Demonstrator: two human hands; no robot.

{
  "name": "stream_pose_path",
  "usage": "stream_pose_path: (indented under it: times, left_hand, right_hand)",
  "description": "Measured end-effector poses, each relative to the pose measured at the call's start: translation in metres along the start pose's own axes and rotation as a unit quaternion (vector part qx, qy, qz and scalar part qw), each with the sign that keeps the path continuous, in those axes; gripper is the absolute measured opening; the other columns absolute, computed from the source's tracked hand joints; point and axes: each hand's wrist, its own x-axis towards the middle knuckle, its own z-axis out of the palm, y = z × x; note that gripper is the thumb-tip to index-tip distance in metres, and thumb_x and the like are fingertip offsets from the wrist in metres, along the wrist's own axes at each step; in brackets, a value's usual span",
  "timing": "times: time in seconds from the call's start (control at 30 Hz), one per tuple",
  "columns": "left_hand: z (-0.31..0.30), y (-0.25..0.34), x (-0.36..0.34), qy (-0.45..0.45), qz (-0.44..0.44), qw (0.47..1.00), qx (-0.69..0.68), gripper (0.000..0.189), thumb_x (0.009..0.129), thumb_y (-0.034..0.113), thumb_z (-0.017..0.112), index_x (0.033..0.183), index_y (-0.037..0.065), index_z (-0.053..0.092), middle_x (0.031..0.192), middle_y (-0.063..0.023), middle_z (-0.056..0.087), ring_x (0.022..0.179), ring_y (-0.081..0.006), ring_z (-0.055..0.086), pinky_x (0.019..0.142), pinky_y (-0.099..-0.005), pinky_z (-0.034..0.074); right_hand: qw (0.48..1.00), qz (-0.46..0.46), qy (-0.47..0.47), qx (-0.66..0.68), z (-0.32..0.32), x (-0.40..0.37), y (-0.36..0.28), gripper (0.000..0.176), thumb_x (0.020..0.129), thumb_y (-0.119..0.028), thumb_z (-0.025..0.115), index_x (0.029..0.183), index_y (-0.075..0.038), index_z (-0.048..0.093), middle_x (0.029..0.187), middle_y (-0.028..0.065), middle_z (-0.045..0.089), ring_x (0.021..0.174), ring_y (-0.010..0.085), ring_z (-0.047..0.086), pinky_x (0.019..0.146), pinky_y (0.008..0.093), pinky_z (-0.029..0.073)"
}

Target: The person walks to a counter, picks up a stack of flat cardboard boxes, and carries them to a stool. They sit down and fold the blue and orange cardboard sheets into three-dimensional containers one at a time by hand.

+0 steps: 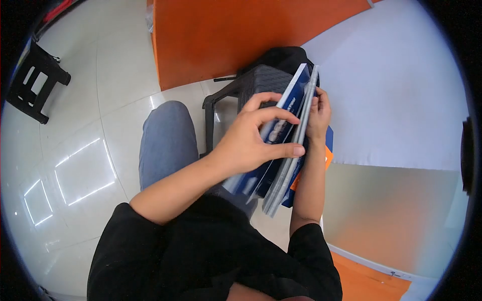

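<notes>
Risk: booklets (287, 173) held edge-up over our lap, left hand (248, 140) just pinching front covers, right hand (319, 114) curled round the far edge, so loose middle ones could slip to the floor (100, 100).

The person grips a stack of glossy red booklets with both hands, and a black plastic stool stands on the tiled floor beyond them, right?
Not quite: the stack of glossy booklets is blue, not red, as the head view shows. The rest holds: left hand and right hand both grip it, and the black plastic stool stands on the tiled floor beyond them.
</notes>
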Motion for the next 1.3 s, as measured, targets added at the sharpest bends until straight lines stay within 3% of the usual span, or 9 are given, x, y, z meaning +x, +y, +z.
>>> stream_pose_path:
  times: [0.07,0.1,0.17,0.37,0.6,0.8,0.9,1.0,1.3]
  left_hand:
    - [-0.008,-0.008,0.0,0.01,0.034,0.999,0.032,0.047,0.068,0.022,0.092,0.103,0.004,0.066,0.139,-0.014,0.04,0.111,-0.028,0.062,0.089,-0.0388,0.058]
    - [-0.011,-0.007,-0.001,0.005,-0.065,0.995,-0.075,0.049,0.067,0.022,0.092,0.103,0.004,0.065,0.14,-0.0162,0.04,0.113,-0.0317,0.061,0.09,-0.0402,0.057]
    - [-0.017,-0.008,-0.004,-0.006,-0.093,0.994,-0.055,0.052,0.067,0.021,0.092,0.106,0.005,0.062,0.142,-0.0191,0.039,0.111,-0.0343,0.062,0.089,-0.0401,0.058]
    - [-0.016,-0.008,-0.007,0.044,-0.066,0.978,-0.191,0.064,0.07,0.012,0.089,0.122,0.002,0.053,0.145,-0.0193,0.037,0.11,-0.0331,0.063,0.088,-0.0398,0.058]
    - [-0.033,-0.073,-0.006,0.16,-0.117,0.931,-0.307,0.057,0.085,0.012,0.075,0.135,-0.002,0.05,0.131,-0.0159,0.053,0.099,-0.02,0.066,0.085,-0.0296,0.055]
    - [-0.031,-0.065,0.0,0.147,-0.129,0.953,-0.233,0.027,0.091,0.011,0.07,0.113,-0.003,0.068,0.108,-0.0103,0.068,0.093,-0.0144,0.066,0.084,-0.0265,0.054]
    - [-0.032,-0.082,0.006,0.174,-0.01,0.978,-0.117,0.02,0.093,0.014,0.068,0.103,-0.002,0.072,0.103,-0.0108,0.07,0.085,-0.012,0.066,0.075,-0.0226,0.055]
    - [-0.033,-0.075,0.003,0.169,-0.181,0.947,-0.203,0.021,0.095,0.016,0.066,0.103,-0.003,0.07,0.099,-0.0111,0.07,0.081,-0.0128,0.067,0.074,-0.0248,0.056]
    - [-0.042,-0.132,0.0,0.116,-0.375,0.887,-0.245,0.021,0.097,0.012,0.061,0.109,-0.004,0.065,0.094,-0.0145,0.072,0.075,-0.0172,0.071,0.068,-0.0311,0.061]
  right_hand:
    - [1.0,-0.015,0.009,-0.005,0.005,-0.002,-0.006,0.059,0.092,-0.052,0.063,0.117,0.002,0.059,0.107,0.0162,0.066,0.104,0.0254,0.061,0.093,0.036,0.045]
    - [1.0,-0.016,0.009,-0.019,0.005,-0.002,-0.016,0.06,0.091,-0.052,0.064,0.116,0.002,0.059,0.106,0.0168,0.067,0.103,0.0264,0.062,0.093,0.0363,0.046]
    - [0.999,-0.015,0.01,-0.039,0.006,0.0,-0.019,0.06,0.09,-0.052,0.066,0.115,0.001,0.06,0.105,0.0174,0.067,0.102,0.0274,0.062,0.092,0.0365,0.046]
    - [0.999,-0.014,0.025,-0.047,0.007,-0.001,-0.017,0.058,0.087,-0.05,0.07,0.112,0.001,0.061,0.102,0.0191,0.068,0.098,0.0294,0.065,0.088,0.0376,0.048]
    - [0.991,0.03,0.002,-0.127,0.016,0.005,-0.026,0.059,0.081,-0.048,0.076,0.109,0.002,0.063,0.099,0.0232,0.07,0.095,0.0329,0.068,0.085,0.0385,0.051]
    - [0.982,0.049,-0.027,-0.18,0.019,0.005,-0.028,0.063,0.081,-0.051,0.075,0.113,0.002,0.063,0.103,0.0262,0.069,0.1,0.0368,0.067,0.088,0.041,0.051]
    - [0.981,0.049,-0.041,-0.183,0.019,0.006,-0.027,0.065,0.081,-0.052,0.075,0.114,0.002,0.063,0.105,0.0272,0.068,0.102,0.0387,0.067,0.089,0.0423,0.051]
    - [0.981,0.057,-0.048,-0.18,0.018,0.006,-0.029,0.066,0.081,-0.053,0.074,0.114,0.002,0.063,0.106,0.0272,0.068,0.102,0.0392,0.066,0.09,0.0425,0.05]
    - [0.973,0.083,-0.078,-0.2,0.022,0.008,-0.03,0.067,0.08,-0.057,0.072,0.112,0.001,0.064,0.1,0.0262,0.069,0.097,0.0387,0.067,0.086,0.0432,0.051]
